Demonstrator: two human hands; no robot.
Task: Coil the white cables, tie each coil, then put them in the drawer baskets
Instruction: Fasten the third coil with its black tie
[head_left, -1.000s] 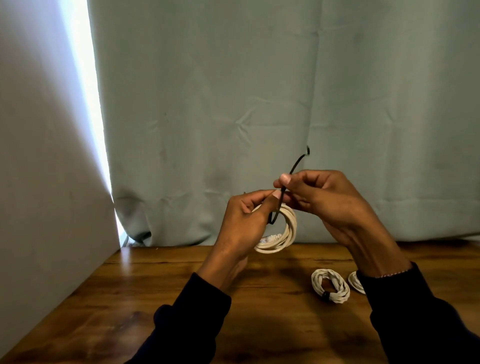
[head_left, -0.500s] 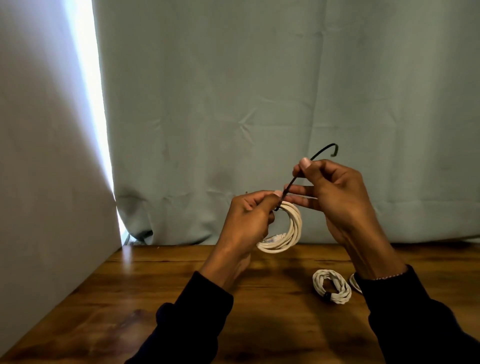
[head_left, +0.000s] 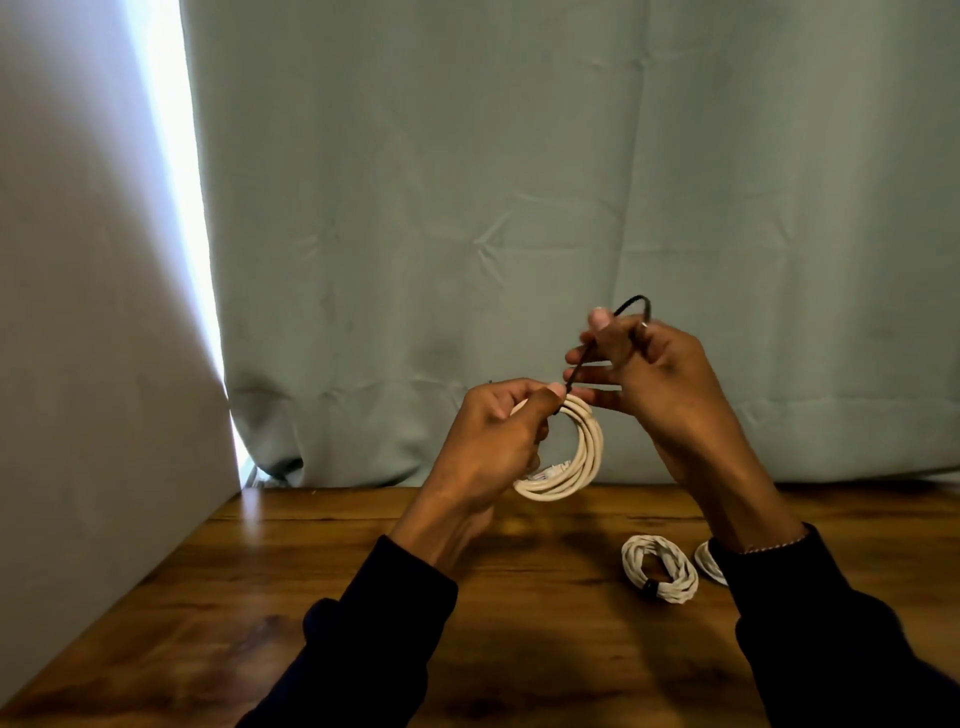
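Observation:
My left hand (head_left: 488, 441) grips a coil of white cable (head_left: 579, 462) and holds it upright above the wooden table (head_left: 311, 597). A thin black tie (head_left: 584, 358) runs from the top of the coil up into my right hand (head_left: 644, 374), which pinches it; the tie's free end curls over above the fingers. On the table lies a second white coil (head_left: 662, 566) bound with a black tie. A third white coil (head_left: 709, 561) shows partly behind my right sleeve. No drawer or basket is in view.
A grey-green curtain (head_left: 519, 208) hangs along the table's back edge. A pale wall panel (head_left: 78, 364) stands along the left side, with a bright gap of light beside it.
My right hand has risen and drawn the black tie up and to the right, away from the coil. My left hand keeps the coil almost in place.

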